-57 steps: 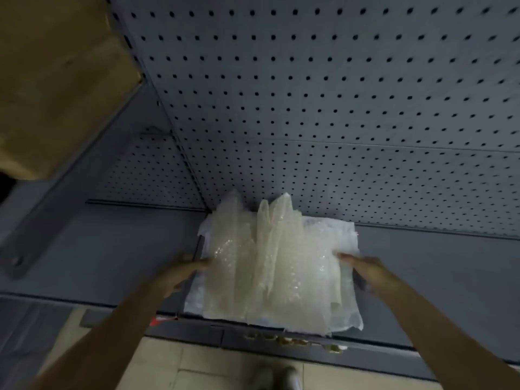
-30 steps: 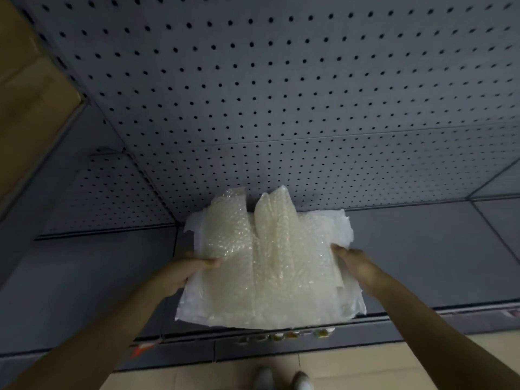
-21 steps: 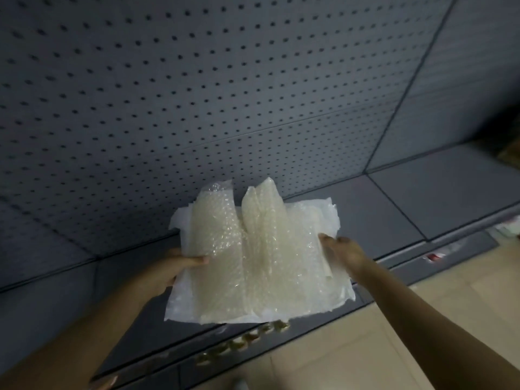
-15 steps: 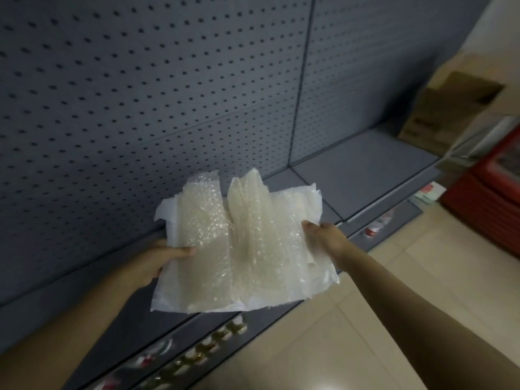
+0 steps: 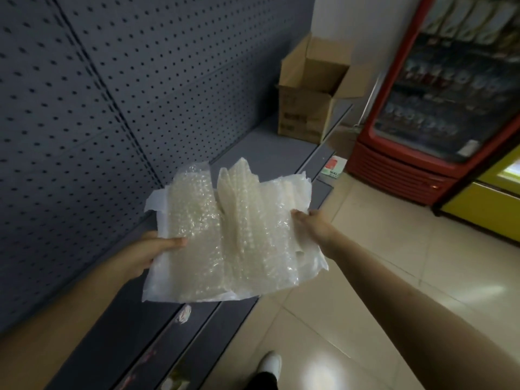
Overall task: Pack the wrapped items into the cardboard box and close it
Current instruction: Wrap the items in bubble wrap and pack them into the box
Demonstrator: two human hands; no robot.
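I hold a flat bundle of bubble-wrapped items [image 5: 233, 235] in mid-air, above the edge of the low grey shelf [image 5: 270, 147]. My left hand [image 5: 153, 249] grips its left edge with the thumb on top. My right hand [image 5: 312, 225] holds the right edge, its fingers tucked under the wrap. A white sheet lies beneath the bubble wrap. The cardboard box [image 5: 309, 94] stands open at the far end of the shelf, flaps up, well beyond the bundle.
A grey pegboard wall [image 5: 112, 94] runs along the left. A red glass-door drinks fridge [image 5: 444, 102] stands at the right, past the box. Beige tiled floor [image 5: 365, 291] lies below, with my white shoe [image 5: 270, 364] on it. A small label card [image 5: 333, 167] hangs on the shelf edge.
I have lifted the bundle off the shelf and turned right with it. The open cardboard box and the fridge have come into view.
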